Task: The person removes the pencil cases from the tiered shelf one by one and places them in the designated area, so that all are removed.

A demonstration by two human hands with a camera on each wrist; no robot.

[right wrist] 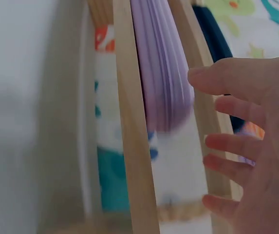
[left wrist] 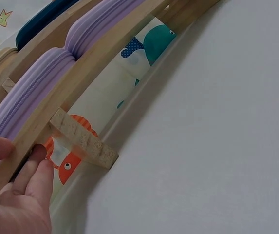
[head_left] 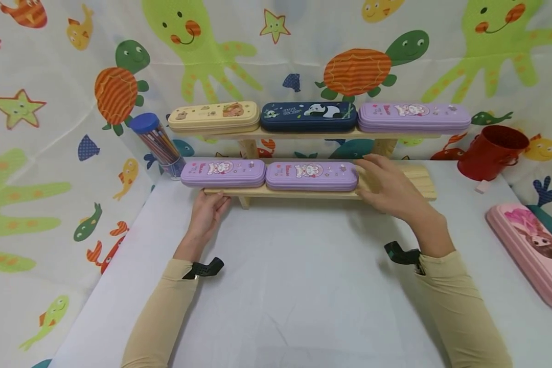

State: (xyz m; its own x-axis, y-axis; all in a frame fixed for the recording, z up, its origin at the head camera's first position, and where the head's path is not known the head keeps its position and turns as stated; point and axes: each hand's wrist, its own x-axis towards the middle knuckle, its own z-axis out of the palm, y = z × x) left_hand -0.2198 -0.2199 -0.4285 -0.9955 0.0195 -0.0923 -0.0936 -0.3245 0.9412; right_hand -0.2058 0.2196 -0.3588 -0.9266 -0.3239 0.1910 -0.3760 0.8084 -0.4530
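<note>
Two hands at work here, and both at the wooden rack; the left hand (head_left: 207, 212) grips the front edge of the lower shelf (head_left: 418, 181) near its left end, thumb above the board, fingers tucked beneath; the right hand (head_left: 391, 186) is spread wide, fingers apart, just beside the right end of a purple case, and whether a fingertip touches it I cannot tell; count the cases now, six in all; two on that lower shelf, both purple, the left lower case (head_left: 223, 174) toward the shelf's left end and the right lower case (head_left: 312, 176) end to end with it near the middle; three more line up on the upper shelf (head_left: 303, 136), one cream case (head_left: 213, 117) at the left end, one navy panda case (head_left: 309, 117) in the middle, one upper purple case (head_left: 414, 117) reaching past the right end; and the sixth, a single pink case (head_left: 533, 255), lies by the right edge of the white tabletop (head_left: 280, 281); one red bucket (head_left: 492, 156) stands near the back right corner, with one small pale block (head_left: 482, 186) just in front; over by the back left corner, one clear tube of pencils (head_left: 156, 145) wears one blue lid, the pencils too bunched to count.
</note>
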